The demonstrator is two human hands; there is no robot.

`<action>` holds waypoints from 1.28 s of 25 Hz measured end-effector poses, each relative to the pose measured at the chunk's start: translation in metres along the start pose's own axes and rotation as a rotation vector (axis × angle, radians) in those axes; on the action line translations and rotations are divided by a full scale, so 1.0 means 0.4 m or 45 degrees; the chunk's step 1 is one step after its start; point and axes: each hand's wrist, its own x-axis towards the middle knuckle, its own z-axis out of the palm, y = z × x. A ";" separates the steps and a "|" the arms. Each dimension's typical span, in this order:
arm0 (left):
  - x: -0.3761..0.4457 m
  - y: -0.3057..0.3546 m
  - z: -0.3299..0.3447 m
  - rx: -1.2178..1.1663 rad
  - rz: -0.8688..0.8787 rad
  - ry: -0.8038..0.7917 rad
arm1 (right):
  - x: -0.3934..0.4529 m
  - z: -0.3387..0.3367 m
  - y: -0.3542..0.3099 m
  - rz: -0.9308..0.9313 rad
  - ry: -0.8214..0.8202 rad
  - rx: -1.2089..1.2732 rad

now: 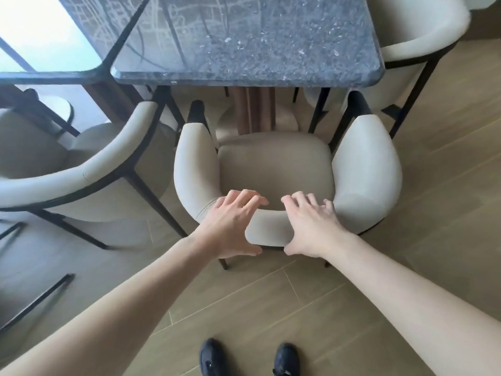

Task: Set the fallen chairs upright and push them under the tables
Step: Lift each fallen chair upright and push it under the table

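At the near edge of the dark stone surface, a cream upholstered armchair stands upright on its black legs, facing the pedestal, its seat front just under the overhang and most of the seat out in the open. Both hands rest on the curved top of its backrest: the left hand and the right hand lie side by side with fingers spread wide over the padding and thumbs down the back face, pressing rather than clenching. The righting step looks done for this chair, and the step in hand seems to be the push inward. That next move probably calls for an even, straight shove from both palms so the chair slides along the wooden floor without twisting, with the armrest tips passing beneath the near edge; whether they clear the underside cannot be told from this angle. The wooden pedestal stands directly ahead of the seat and would likely limit how far it can go. Another cream chair sits just beside on the left, close to the near left corner, its black legs close to this chair's left arm, so drifting leftward risks a knock. A third chair stands by the right edge, well clear. A second, glossy surface adjoins on the left. Two dark shoes stand behind the chair.
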 end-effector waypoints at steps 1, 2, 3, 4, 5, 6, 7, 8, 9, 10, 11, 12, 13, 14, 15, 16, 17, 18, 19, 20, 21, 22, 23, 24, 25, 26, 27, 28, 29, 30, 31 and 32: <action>0.012 -0.007 0.017 0.030 0.015 -0.022 | 0.008 0.019 0.013 -0.006 -0.017 -0.042; 0.018 -0.014 0.031 0.062 0.023 -0.053 | 0.012 0.034 0.028 -0.012 -0.031 -0.090; 0.025 -0.024 0.044 0.101 0.038 -0.089 | 0.016 0.048 0.045 -0.017 -0.038 -0.135; 0.033 -0.034 0.054 0.146 0.059 -0.124 | 0.020 0.061 0.064 -0.023 -0.033 -0.170; 0.044 -0.044 0.062 0.183 0.079 -0.155 | 0.026 0.072 0.082 -0.034 -0.025 -0.182; 0.054 -0.053 0.064 0.210 0.095 -0.189 | 0.028 0.080 0.094 -0.051 -0.015 -0.175; 0.065 -0.063 0.065 0.233 0.110 -0.229 | 0.031 0.089 0.102 -0.079 0.005 -0.164; 0.077 -0.071 0.065 0.260 0.127 -0.275 | 0.035 0.099 0.108 -0.117 0.031 -0.164; 0.088 -0.076 0.062 0.283 0.146 -0.330 | 0.038 0.106 0.111 -0.146 0.043 -0.163; 0.097 -0.078 0.058 0.292 0.160 -0.376 | 0.039 0.108 0.112 -0.164 0.042 -0.154; 0.105 -0.082 0.056 0.287 0.170 -0.399 | 0.041 0.109 0.113 -0.173 0.040 -0.145; 0.112 -0.086 0.057 0.275 0.176 -0.401 | 0.044 0.109 0.115 -0.177 0.039 -0.145; 0.114 -0.089 0.058 0.273 0.174 -0.398 | 0.046 0.107 0.114 -0.182 0.036 -0.161; 0.115 -0.093 0.059 0.284 0.179 -0.387 | 0.048 0.104 0.113 -0.188 0.034 -0.188; 0.115 -0.095 0.059 0.308 0.195 -0.370 | 0.049 0.100 0.113 -0.195 0.030 -0.211; 0.115 -0.098 0.061 0.341 0.220 -0.348 | 0.049 0.099 0.111 -0.195 0.028 -0.222; 0.115 -0.103 0.062 0.376 0.248 -0.321 | 0.050 0.098 0.109 -0.194 0.024 -0.226; 0.117 -0.107 0.062 0.406 0.274 -0.297 | 0.051 0.097 0.108 -0.194 0.018 -0.234; 0.121 -0.108 0.058 0.426 0.296 -0.283 | 0.053 0.094 0.108 -0.195 0.005 -0.252; 0.123 -0.108 0.053 0.435 0.311 -0.280 | 0.056 0.091 0.107 -0.200 -0.009 -0.279; 0.123 -0.107 0.050 0.440 0.319 -0.283 | 0.059 0.087 0.105 -0.203 -0.022 -0.303; 0.124 -0.105 0.046 0.448 0.327 -0.288 | 0.061 0.084 0.103 -0.201 -0.026 -0.322; 0.126 -0.105 0.042 0.457 0.334 -0.288 | 0.062 0.081 0.102 -0.197 -0.027 -0.340; 0.129 -0.108 0.039 0.461 0.340 -0.281 | 0.064 0.078 0.102 -0.195 -0.026 -0.359; 0.134 -0.111 0.035 0.462 0.350 -0.278 | 0.067 0.074 0.103 -0.189 -0.025 -0.366; 0.142 -0.114 0.029 0.459 0.359 -0.279 | 0.070 0.068 0.105 -0.181 -0.025 -0.363; 0.151 -0.120 0.020 0.459 0.365 -0.276 | 0.076 0.059 0.105 -0.175 -0.020 -0.356; 0.160 -0.127 0.009 0.465 0.373 -0.265 | 0.082 0.050 0.106 -0.168 -0.010 -0.348; 0.171 -0.133 -0.004 0.473 0.383 -0.249 | 0.089 0.037 0.106 -0.161 0.004 -0.341; 0.178 -0.139 -0.018 0.478 0.394 -0.240 | 0.094 0.024 0.103 -0.152 0.018 -0.331; 0.183 -0.145 -0.031 0.485 0.405 -0.237 | 0.097 0.013 0.098 -0.141 0.031 -0.317; 0.185 -0.153 -0.040 0.501 0.413 -0.233 | 0.100 0.006 0.094 -0.134 0.041 -0.306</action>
